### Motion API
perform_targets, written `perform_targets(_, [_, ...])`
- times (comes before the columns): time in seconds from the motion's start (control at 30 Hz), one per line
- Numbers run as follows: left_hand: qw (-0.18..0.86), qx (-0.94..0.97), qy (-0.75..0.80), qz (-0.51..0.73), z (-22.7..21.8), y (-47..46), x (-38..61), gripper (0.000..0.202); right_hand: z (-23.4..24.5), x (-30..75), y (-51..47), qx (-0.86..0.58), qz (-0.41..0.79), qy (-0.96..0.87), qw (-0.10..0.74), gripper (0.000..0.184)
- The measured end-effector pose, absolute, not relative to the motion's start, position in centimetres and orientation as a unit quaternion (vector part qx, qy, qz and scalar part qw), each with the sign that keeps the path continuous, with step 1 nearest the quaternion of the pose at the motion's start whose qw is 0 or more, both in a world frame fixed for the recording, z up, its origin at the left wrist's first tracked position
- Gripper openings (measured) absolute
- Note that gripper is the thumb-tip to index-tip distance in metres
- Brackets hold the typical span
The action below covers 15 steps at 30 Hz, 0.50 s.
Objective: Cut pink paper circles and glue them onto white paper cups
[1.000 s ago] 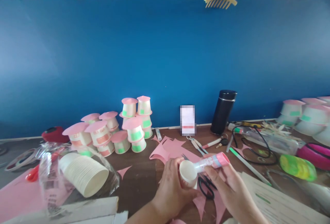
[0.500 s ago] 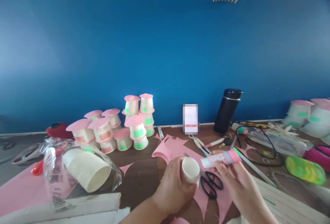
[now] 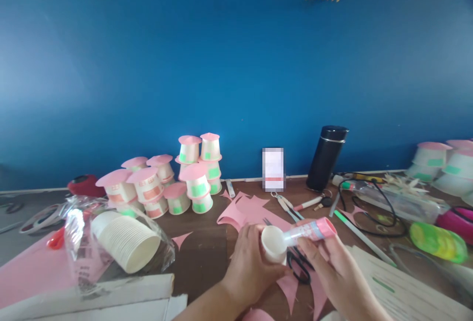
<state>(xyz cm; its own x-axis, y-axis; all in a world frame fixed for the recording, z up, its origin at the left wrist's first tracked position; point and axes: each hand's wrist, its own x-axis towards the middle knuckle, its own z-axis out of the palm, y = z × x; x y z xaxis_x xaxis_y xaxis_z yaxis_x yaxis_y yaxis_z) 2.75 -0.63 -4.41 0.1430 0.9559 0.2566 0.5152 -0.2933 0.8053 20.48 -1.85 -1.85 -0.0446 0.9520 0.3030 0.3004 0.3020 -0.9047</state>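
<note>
My left hand (image 3: 249,264) is wrapped round a small white paper cup (image 3: 272,243), its flat base turned up toward me. My right hand (image 3: 328,267) grips a pink glue stick (image 3: 309,231), whose tip touches the cup's base rim. Both hands are low at the centre of the brown table (image 3: 201,254). Black scissors (image 3: 297,266) lie on the table just under the hands, among pink paper scraps (image 3: 246,211).
A pile of finished pink-roofed cup houses (image 3: 168,183) stands at back left; more of them (image 3: 439,160) at far right. A bagged stack of white cups (image 3: 123,242) lies left. A black flask (image 3: 325,158), cables (image 3: 369,202), pens and a green-yellow object (image 3: 438,241) crowd the right.
Half a second ago the glue stick was lifted off to the right of the cup; now its tip is back on the cup's base, as it was a second ago.
</note>
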Motion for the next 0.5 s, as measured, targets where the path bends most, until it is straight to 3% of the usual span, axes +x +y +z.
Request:
perform_targets(0.17, [0.228, 0.715, 0.548, 0.369, -4.5, -0.4, 2.9, 0.039, -2.0, 20.6, -1.6, -0.515, 0.298, -0.649, 0.474, 0.028])
perform_targets(0.5, [0.236, 0.719, 0.537, 0.372, -4.8, -0.4, 2.7, 0.036, -3.1, 21.4, -0.7, -0.557, 0.293, -0.637, 0.445, 0.03])
